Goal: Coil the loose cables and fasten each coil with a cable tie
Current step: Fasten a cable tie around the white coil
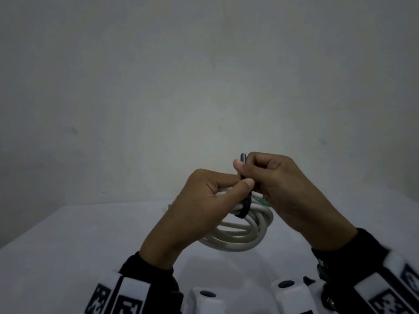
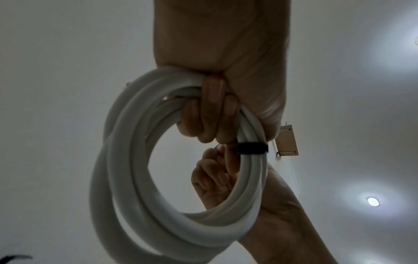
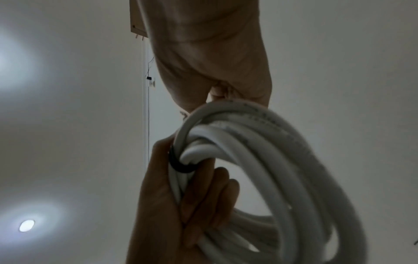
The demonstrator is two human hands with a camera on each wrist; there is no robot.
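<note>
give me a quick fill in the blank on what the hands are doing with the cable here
1. The left hand grips a coil of ____ cable.
2. A ____ cable tie wraps round the coil.
3. The right hand pinches the tie's ____ end.
4. The coil is held above a white ____.

Missing: white; black; free; table

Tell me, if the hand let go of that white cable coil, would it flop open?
Probably not much: the black tie already circles the white cable coil, bunching its loops. The thick loops hold a round shape below the left hand, so it looks springy-stiff, not floppy.
</note>
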